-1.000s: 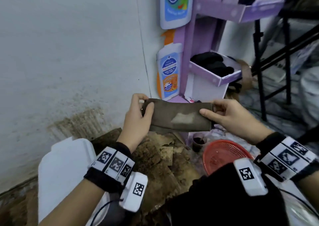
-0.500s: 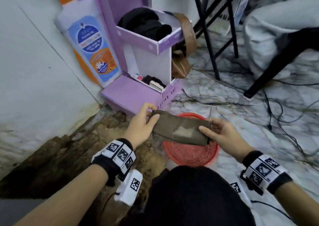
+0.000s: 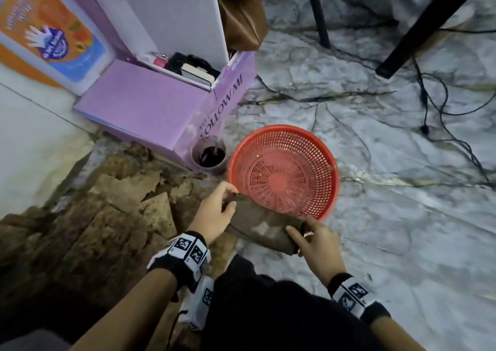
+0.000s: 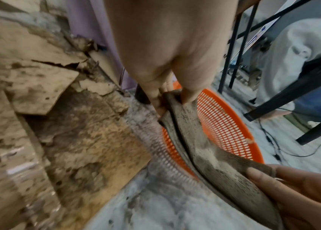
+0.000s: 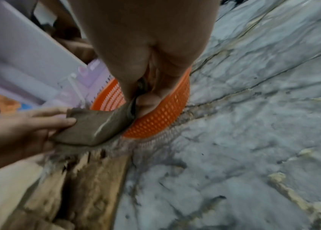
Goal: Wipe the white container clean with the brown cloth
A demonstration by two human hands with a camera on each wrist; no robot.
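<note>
The folded brown cloth (image 3: 261, 226), with a pale stain on it, is stretched between both hands just over the near rim of a red mesh basket (image 3: 284, 173). My left hand (image 3: 217, 211) pinches its left end and my right hand (image 3: 314, 240) pinches its right end. The left wrist view shows the cloth (image 4: 211, 149) running from my left fingers (image 4: 187, 95) down to the right hand (image 4: 301, 191). In the right wrist view the cloth (image 5: 96, 124) lies against the basket wall (image 5: 155, 123). The white container is out of sight in every view.
A purple cardboard stand (image 3: 161, 104) stands at the wall, a small cup of dark liquid (image 3: 210, 157) beside it. Torn, dirty cardboard (image 3: 115, 211) covers the floor at the left. Black cables (image 3: 434, 114) and black furniture legs (image 3: 418, 26) cross the marble floor at the right.
My head has tipped down and to the right, and both hands have lowered the stretched cloth to the basket's near rim. The white container at the lower left has left the view.
</note>
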